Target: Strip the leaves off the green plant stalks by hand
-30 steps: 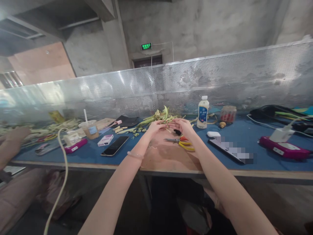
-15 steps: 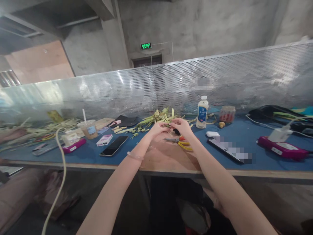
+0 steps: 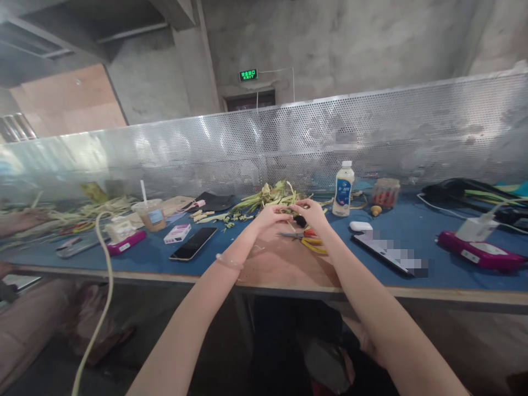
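Flat brown board (image 3: 284, 269) on table (image 3: 235, 250). Beyond board: pale-green leafy plant heap (image 3: 270, 195). Left hand (image 3: 266, 219), right hand (image 3: 312, 214) over board's far side, fingers curled, tips nearly meeting; hold unclear. Yellow-handled metal scissors (image 3: 306, 242) on board. Advisable: light fingertip pinch.

Your bare left forearm (image 3: 206, 305) and right forearm (image 3: 367, 305) reach forward from the lower edge, slanting inward toward each other. Your left hand (image 3: 270, 218) and right hand (image 3: 312, 214) face each other at the center, fingers bent inward. The fingertips are close together, too small to tell whether they touch.
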A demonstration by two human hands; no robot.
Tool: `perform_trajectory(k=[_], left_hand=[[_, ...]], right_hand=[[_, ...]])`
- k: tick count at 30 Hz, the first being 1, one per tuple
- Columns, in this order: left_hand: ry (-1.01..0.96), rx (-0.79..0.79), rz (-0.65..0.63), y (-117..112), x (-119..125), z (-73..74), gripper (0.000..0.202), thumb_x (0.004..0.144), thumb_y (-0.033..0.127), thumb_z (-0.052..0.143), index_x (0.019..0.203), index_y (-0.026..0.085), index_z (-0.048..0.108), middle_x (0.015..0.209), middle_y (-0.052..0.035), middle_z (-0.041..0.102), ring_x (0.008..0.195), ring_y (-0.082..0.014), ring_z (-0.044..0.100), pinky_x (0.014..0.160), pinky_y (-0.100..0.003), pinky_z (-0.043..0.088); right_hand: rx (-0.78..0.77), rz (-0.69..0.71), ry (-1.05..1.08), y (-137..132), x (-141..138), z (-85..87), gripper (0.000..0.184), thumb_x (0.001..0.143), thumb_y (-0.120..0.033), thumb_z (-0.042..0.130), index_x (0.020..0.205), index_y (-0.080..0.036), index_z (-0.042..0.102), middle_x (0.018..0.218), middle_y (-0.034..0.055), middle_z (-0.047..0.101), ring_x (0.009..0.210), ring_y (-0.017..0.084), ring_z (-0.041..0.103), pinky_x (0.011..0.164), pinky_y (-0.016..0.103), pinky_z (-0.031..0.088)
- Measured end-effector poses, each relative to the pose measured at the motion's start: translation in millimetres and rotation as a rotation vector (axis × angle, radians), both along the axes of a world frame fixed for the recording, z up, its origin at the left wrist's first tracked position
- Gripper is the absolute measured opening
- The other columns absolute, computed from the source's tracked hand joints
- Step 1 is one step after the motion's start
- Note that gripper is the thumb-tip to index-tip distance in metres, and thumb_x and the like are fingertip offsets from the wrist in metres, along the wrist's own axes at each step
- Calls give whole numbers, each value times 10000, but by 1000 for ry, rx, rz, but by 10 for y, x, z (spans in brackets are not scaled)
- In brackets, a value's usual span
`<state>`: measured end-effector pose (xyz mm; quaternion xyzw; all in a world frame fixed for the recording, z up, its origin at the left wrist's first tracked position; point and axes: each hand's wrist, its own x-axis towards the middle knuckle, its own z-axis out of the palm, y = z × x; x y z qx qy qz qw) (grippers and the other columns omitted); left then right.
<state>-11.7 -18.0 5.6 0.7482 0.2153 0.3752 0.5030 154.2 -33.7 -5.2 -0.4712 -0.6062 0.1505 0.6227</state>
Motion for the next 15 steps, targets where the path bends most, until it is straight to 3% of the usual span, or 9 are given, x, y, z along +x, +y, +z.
perform_trajectory(k=[6, 11, 15], left_hand=[[-145, -126, 15, -2, -2, 15, 342, 637, 180, 689, 966, 105, 638, 879, -79, 677, 766, -156, 628, 826, -340, 457], [-96, -69, 34, 33, -6, -14, 340, 630, 184, 690, 960, 115, 643, 842, -71, 680, 730, -153, 627, 790, -333, 465], [8, 50, 32, 53, -10, -25, 336, 655, 212, 670, 976, 117, 641, 781, -66, 680, 692, -151, 622, 744, -310, 471]], right_hand=[[45, 11, -40, -17, -1, 23, 272, 700, -421, 570, 695, -160, 647, 667, 32, 621, 606, 155, 503, 604, 285, 396], [64, 61, -83, 17, 5, 12, 197, 684, -368, 591, 706, -185, 661, 733, 30, 632, 697, 170, 533, 690, 299, 403], [35, 57, -53, 32, 5, -26, 254, 634, -415, 641, 685, -166, 635, 691, 41, 612, 652, 176, 532, 645, 315, 416]])
